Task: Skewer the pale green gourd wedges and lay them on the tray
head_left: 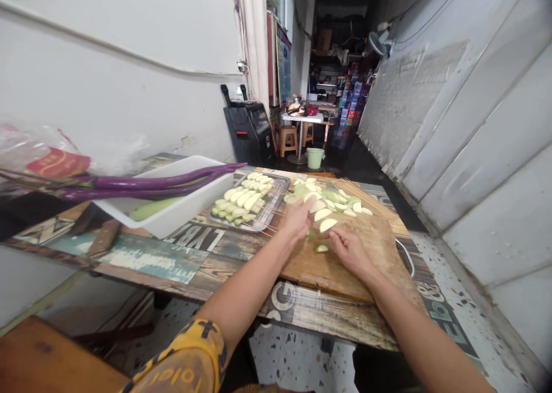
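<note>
My left hand point(297, 217) is closed at the left of the cutting board point(349, 266), fingers around pale slices with green skin. A row of these slices point(322, 214) runs from it toward my right hand point(349, 250). My right hand is pinched closed by the nearest slice point(328, 225); what lies between its fingertips is too small to make out. One loose slice point(321, 248) lies on the board below, and a pile of slices point(338, 200) lies beyond. To the left, a metal tray point(268, 212) carries skewered slices point(244, 197), their thin sticks pointing right.
Left of the tray, a white plastic bin point(172, 223) holds a green vegetable point(155, 209), with long purple eggplants point(159, 181) across its top. A knife point(103, 239) lies near the table's left side. Thin sticks point(379, 206) lie behind the board. A black speaker point(250, 131) stands beyond.
</note>
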Demonstrator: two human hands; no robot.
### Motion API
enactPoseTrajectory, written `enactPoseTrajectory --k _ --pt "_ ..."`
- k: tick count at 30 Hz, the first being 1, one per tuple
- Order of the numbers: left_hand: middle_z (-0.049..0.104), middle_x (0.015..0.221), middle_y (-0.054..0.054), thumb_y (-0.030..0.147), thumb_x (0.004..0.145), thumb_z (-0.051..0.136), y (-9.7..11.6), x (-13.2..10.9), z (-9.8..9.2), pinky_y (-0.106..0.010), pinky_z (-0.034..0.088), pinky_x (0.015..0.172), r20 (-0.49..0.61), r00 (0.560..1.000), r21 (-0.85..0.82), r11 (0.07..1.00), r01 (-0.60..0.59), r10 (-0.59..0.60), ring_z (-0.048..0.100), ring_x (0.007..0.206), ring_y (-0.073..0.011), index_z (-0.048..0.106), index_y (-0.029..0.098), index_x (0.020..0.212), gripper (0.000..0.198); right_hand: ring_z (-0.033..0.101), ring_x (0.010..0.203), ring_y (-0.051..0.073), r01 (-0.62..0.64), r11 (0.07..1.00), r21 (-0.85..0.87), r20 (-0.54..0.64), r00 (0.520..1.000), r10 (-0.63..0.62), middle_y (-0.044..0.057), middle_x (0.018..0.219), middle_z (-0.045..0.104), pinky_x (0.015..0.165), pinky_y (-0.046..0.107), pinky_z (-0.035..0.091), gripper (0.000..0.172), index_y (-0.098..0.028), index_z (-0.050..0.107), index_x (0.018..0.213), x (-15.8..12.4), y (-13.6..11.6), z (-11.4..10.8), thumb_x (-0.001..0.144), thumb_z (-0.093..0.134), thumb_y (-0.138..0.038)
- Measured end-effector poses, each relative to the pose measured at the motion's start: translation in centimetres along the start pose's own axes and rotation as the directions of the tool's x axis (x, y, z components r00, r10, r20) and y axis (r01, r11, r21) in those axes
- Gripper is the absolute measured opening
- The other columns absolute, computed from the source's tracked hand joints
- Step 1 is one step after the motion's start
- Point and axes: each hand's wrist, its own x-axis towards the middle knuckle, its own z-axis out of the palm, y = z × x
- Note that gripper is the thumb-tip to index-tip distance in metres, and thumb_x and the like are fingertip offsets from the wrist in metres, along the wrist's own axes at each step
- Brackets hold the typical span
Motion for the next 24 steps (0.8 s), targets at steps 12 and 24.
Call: enactPoseTrajectory --k 12,24 --pt "0.065 0.063 -0.009 0.014 0.075 0.057 0.2 0.6 -0.1 -0.03 0.051 0.069 -0.164 0.986 -0.006 1.0 -0.018 0.017 0.064 0.062 -0.0164 0.06 0.006 0.076 0.009 0.056 0.064 0.016 0.091 0.975 -0.205 0.003 0.996 -0.092 0.005 0.07 0.062 0.061 0.025 0.039 0.026 -0.017 0.057 0.078 -0.4 -0.9 0.4 0.086 0.033 -0.025" --pt "0.066 0.07 -0.008 0.018 0.077 0.057 0.4 1.4 -0.9 -0.031 0.051 0.07 -0.174 0.985 -0.123 0.992 -0.02 -0.001 0.064 0.068 -0.0155 0.056 0.01 0.076 0.008 0.046 0.046 0.012 -0.099 0.986 0.138 0.006 0.995 0.099 -0.001 0.052 0.051 0.046 0.022 0.034 0.027 -0.017 0.056 0.074 -0.6 -1.1 1.4 0.084 0.039 -0.036"
